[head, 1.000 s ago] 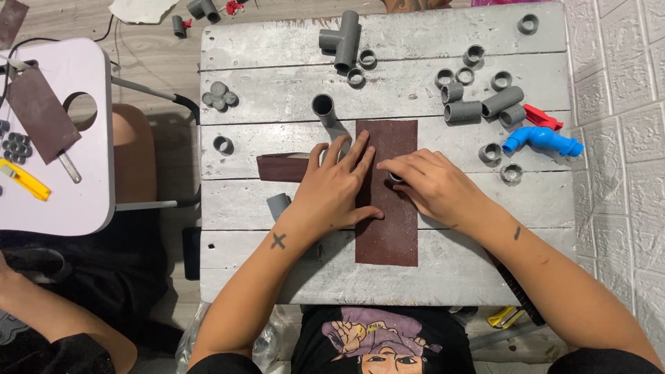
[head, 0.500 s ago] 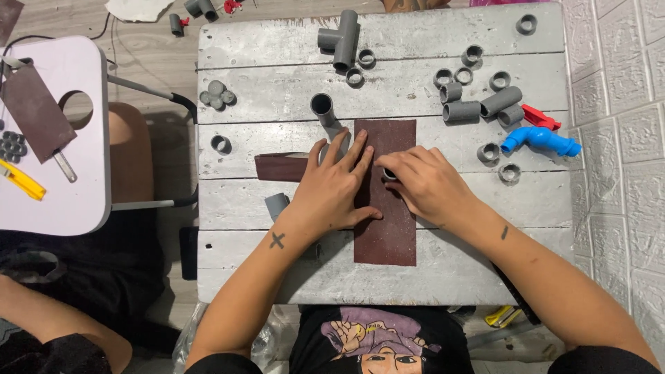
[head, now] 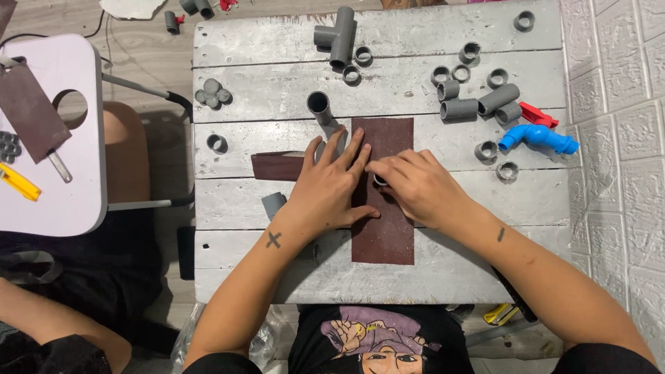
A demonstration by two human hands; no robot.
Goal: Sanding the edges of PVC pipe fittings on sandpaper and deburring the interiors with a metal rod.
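Fingers of my right hand (head: 415, 187) pinch a small grey pipe ring (head: 380, 180) against the sandpaper sheet (head: 384, 228) mid-desk; left hand (head: 332, 187) spread flat pins it. Ring seems light, stiff; grip its rim.

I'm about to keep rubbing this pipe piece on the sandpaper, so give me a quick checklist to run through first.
1. Left hand flat on the sandpaper, pinning it: ok.
2. Right hand gripping the pipe piece: ok, though fingers mostly hide it.
3. Piece sitting square on the sheet: cannot tell.
4. Sandpaper lying flat on the table: ok.
5. Rubbing path free of the loose fittings: ok, they lie apart, up right.
6. Upright pipe near the left fingertips: ok, not touching.
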